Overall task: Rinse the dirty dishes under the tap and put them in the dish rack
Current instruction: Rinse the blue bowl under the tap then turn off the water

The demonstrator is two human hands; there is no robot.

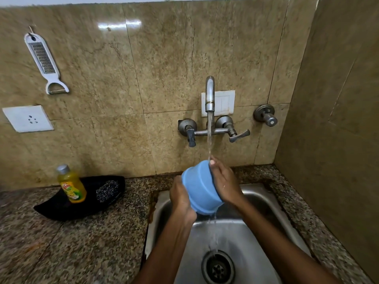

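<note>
Blue plastic bowl [200,188] sits centre frame, held over the steel sink [231,232] w/ both hands, tipped so its base faces the camera and its open mouth faces away toward the wall. Left hand [181,198] cups the bowl's lower left side, fingers wrapped round the far side and mostly hidden. Right hand [224,181] presses the right edge, fingers curled over the rim, fingertips up at the top where the stream lands. Tap [209,95] on the wall is running, thin stream dropping straight down onto the top of the bowl, right by those fingertips. Water spills off the bowl's lower edge and falls toward the drain [217,267] at bottom centre. Left of the sink on the speckled granite counter [82,242]: yellow dish soap bottle [70,183] standing upright on a black tray [82,203], w/ a dark scrubber [107,190] lying just beside it on the same tray. Upper left of the frame, a white grater-peeler [44,61] hangs on the tan tiled wall, w/ a white socket plate [27,118] below it. Dish rack isn't in shot.
</note>
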